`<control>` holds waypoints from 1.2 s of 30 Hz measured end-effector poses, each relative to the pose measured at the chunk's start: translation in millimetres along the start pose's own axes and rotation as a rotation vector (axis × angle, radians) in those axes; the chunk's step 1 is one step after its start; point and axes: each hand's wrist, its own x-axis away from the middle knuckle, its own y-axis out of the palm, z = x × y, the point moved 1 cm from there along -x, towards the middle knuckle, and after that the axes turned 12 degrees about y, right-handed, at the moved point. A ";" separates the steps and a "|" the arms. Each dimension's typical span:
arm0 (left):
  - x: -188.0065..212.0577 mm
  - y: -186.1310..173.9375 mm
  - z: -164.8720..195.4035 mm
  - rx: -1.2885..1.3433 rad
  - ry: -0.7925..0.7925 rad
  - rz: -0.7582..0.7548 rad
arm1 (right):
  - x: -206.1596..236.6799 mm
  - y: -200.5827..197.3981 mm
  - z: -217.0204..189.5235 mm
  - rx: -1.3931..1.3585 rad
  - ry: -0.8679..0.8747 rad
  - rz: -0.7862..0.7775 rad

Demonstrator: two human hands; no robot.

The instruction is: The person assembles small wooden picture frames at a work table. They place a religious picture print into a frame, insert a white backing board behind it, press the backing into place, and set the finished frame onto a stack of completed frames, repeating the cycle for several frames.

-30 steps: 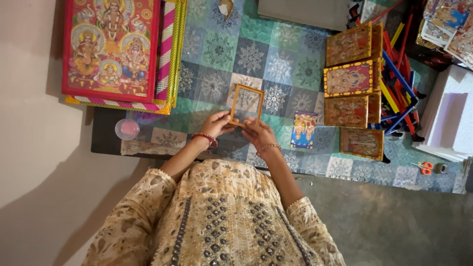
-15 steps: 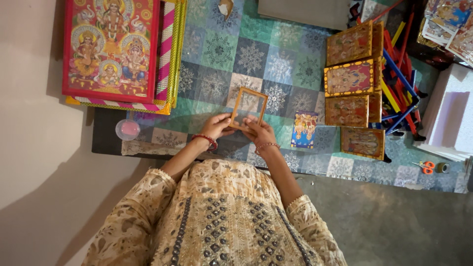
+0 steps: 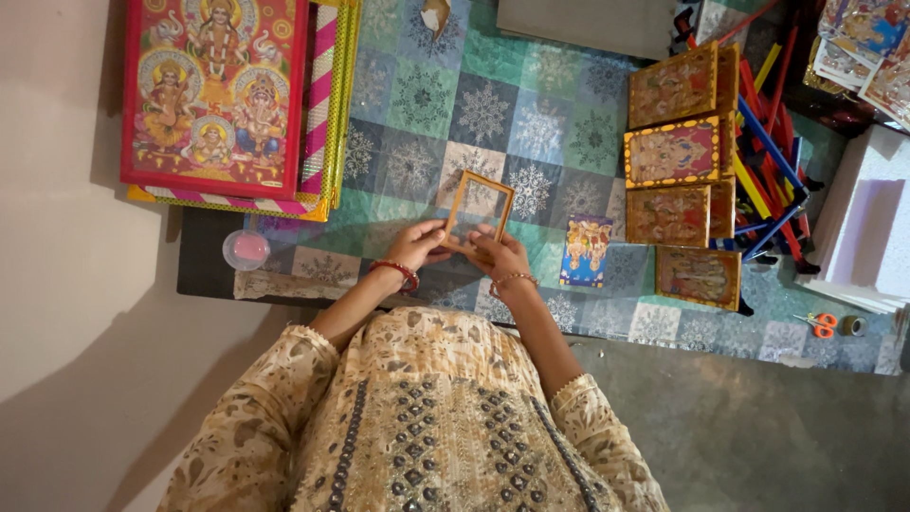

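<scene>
Small empty golden frame (image 3: 480, 212), one only, is held over the patterned tablecloth (image 3: 417, 104), gripped along its near edge by the left hand (image 3: 417, 244) and the right hand (image 3: 500, 255), both closed on it. One loose picture card (image 3: 587, 250) lies just right of the hands. Four framed pictures (image 3: 675, 152) are lined up further right, beside coloured sticks (image 3: 763, 161) whose number cannot be made out. One large red framed picture (image 3: 216, 90) is cut off at the far left

head view looks steeply down; table (image 3: 569, 114) near
</scene>
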 end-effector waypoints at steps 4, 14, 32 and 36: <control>-0.6 -0.1 -1.9 -0.009 0.005 0.000 | 0.0 -1.1 -0.7 0.058 -0.002 0.020; -9.5 -5.9 -19.0 -0.041 0.057 0.038 | -8.0 -0.2 1.4 0.126 -0.085 0.055; 2.4 6.4 16.8 -0.758 0.480 0.214 | 4.0 -9.7 2.0 0.469 -0.538 0.292; 3.3 11.2 31.8 -0.873 0.517 0.181 | 22.9 -0.7 -9.2 0.667 -0.644 0.395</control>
